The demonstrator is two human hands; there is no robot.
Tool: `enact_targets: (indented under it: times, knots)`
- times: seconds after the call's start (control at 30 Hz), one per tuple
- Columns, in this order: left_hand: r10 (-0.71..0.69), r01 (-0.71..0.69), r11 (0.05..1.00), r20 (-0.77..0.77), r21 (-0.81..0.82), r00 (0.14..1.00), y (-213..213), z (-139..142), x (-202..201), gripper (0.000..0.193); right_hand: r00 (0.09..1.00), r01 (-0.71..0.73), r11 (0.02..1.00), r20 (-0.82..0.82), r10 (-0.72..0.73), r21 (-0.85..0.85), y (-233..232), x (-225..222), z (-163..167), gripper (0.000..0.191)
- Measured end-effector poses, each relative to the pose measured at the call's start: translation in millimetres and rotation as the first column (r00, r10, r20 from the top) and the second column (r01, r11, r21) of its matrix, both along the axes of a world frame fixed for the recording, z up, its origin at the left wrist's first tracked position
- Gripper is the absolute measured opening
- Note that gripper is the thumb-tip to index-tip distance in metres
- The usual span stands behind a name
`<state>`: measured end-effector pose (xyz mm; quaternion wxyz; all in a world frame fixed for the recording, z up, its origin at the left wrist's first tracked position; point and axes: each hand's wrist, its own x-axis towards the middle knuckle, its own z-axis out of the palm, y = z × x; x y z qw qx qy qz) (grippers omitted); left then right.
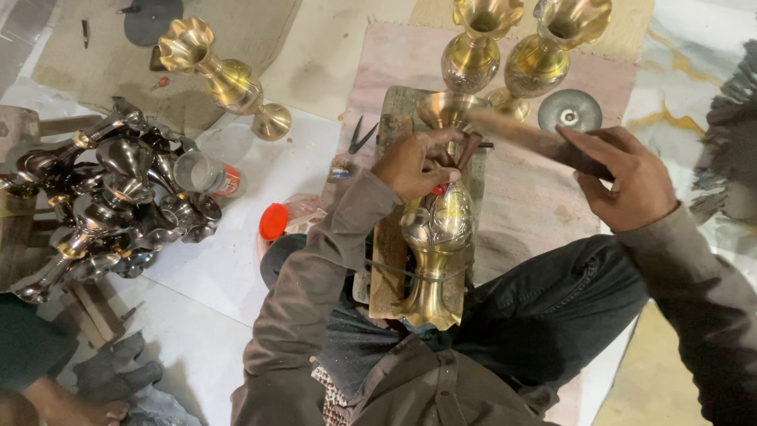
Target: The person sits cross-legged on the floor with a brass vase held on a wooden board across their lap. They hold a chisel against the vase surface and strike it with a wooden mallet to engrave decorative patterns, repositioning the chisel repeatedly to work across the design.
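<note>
Down on the floor, the left hand [414, 164] pinches a small chisel [465, 150] upright against the brass vase [438, 237], which lies lengthwise on a wooden board [388, 244], running away from the person. Just right, the right hand [631, 185] grips a blurred wooden mallet [520, 134], its head above the chisel.

Golden brass vase [438, 237] with embossed silver-toned petals; two upright gold vases [505, 55]; dark tarnished vases [110, 197] piled; orange-red lid [274, 222]; pink-veined marble floor [536, 197]; grey-brown sleeves [315, 276].
</note>
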<state>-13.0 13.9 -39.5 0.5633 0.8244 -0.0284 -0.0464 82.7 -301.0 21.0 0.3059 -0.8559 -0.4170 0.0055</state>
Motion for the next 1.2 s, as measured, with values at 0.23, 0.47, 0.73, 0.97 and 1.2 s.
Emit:
enact_targets:
  times: [0.23, 0.47, 0.73, 0.97, 1.2]
  knots:
    - [-0.070, 0.072, 0.997, 0.082, -0.016, 0.994, 2, 7, -2, 0.065, 0.996, 0.066, 0.997, -0.055, -0.065, 0.029, -1, -6, -4, 0.066]
    - [-0.070, 0.069, 0.998, 0.063, 0.009, 0.996, 0, 2, -3, 0.063, 0.999, 0.008, 0.999, 0.046, -0.010, 0.038, -3, -4, -11, 0.063]
    - [0.009, -0.009, 1.000, 0.005, -0.016, 1.000, -2, 3, -8, 0.058, 0.999, -0.014, 0.994, 0.052, 0.009, 0.107, 7, -3, -5, 0.061]
    - [0.156, -0.155, 0.988, 0.028, -0.013, 0.987, -11, 6, -20, 0.060, 0.989, -0.059, 0.997, 0.134, 0.064, -0.045, 17, 12, 10, 0.063]
    - [0.286, -0.304, 0.945, 0.142, 0.121, 0.947, -22, 6, -32, 0.058, 0.970, -0.118, 0.978, 0.191, 0.150, -0.169, 16, 18, 16, 0.066]
